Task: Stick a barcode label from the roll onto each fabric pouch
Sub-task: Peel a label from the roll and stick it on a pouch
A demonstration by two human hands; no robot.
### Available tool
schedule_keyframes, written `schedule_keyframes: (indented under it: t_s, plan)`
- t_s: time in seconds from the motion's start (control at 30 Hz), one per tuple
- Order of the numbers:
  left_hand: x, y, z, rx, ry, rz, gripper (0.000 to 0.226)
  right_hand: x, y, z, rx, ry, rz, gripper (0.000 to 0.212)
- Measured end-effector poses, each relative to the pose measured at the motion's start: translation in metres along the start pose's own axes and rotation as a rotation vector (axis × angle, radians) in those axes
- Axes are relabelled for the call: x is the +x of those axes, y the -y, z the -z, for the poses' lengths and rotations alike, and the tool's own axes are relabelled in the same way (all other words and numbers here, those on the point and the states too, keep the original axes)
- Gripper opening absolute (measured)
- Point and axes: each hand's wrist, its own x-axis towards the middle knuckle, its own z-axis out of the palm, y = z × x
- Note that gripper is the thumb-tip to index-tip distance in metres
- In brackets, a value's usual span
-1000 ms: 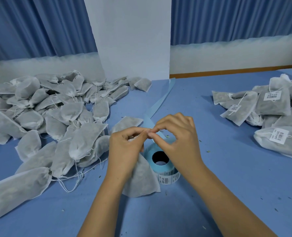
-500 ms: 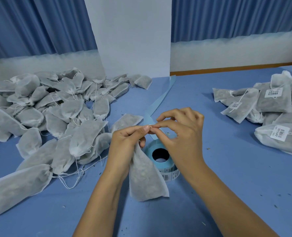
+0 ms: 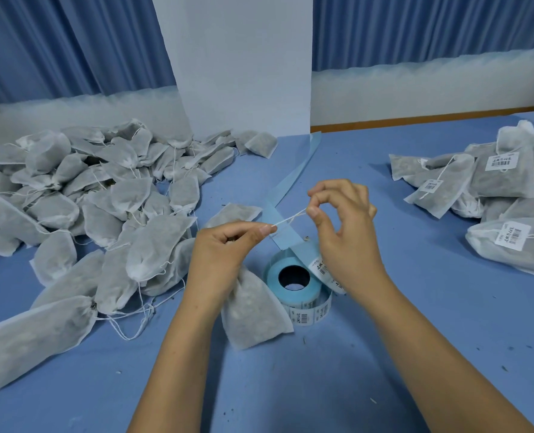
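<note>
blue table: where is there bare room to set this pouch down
Bare blue tabletop lies between the light-blue label roll and the labelled pouch pile on the right, and along the near edge. The left heap of grey fabric pouches and the roll's surroundings are crowded.

The left hand (image 3: 222, 257) hides where the drawstring (image 3: 290, 218) joins the pouch (image 3: 253, 314).

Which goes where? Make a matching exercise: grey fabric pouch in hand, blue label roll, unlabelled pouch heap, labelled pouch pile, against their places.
1. grey fabric pouch in hand
2. blue roll of barcode labels
3. heap of unlabelled grey pouches
4. pile of barcode-labelled grey pouches

A. right side of blue table
B. table's left side
C. below left hand, white drawstring pinched with right hand
D. table's middle, core hole up

Pairs: 1-C, 2-D, 3-B, 4-A.
</note>
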Motion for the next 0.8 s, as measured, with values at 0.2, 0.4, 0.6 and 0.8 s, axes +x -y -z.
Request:
schedule_keyframes:
  t_s: [0.2, 0.4, 0.6, 0.8]
  plan:
    - [0.000, 0.005, 0.016, 0.044, 0.174, 0.075, 0.012, 0.003, -0.004, 0.002, 0.074, -0.058, -0.116, 0.018]
    - [0.004, 0.013, 0.027, 0.185, 0.127, 0.195, 0.009, -0.001, 0.003, 0.003, 0.145, -0.184, -0.076, 0.014]
    - [0.007, 0.015, 0.021, 0.069, -0.276, 0.161, 0.027, -0.035, 0.029, -0.033, 0.176, 0.237, 0.270, 0.005]
    - [0.005, 0.008, 0.017, -0.235, -0.243, 0.239, 0.020, -0.043, 0.019, -0.042, 0.109, 0.393, 0.074, 0.006]
